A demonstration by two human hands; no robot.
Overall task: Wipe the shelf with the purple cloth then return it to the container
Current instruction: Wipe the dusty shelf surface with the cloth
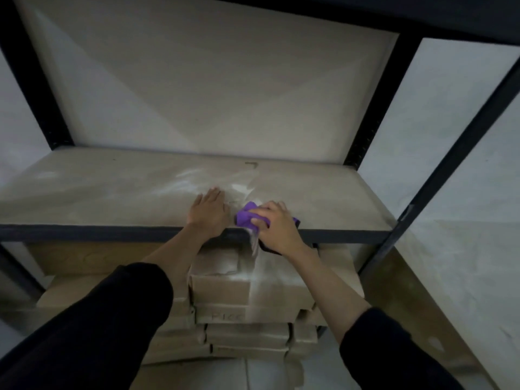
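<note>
The shelf (112, 190) is a pale beige board in a black metal frame, straight ahead of me. The purple cloth (246, 216) lies bunched near the board's front edge, right of centre. My right hand (277, 223) grips the cloth, fingers curled over it, and part of the cloth hangs down past the front rail. My left hand (209, 209) rests flat on the shelf just left of the cloth, fingers straight. No container is in view.
Black uprights (447, 164) stand at the right and at the left (31, 80) of the frame. Several stacked cardboard boxes (247, 288) fill the level below the shelf. A white wall (197, 80) lies behind, and an upper shelf rail (394, 15) overhead.
</note>
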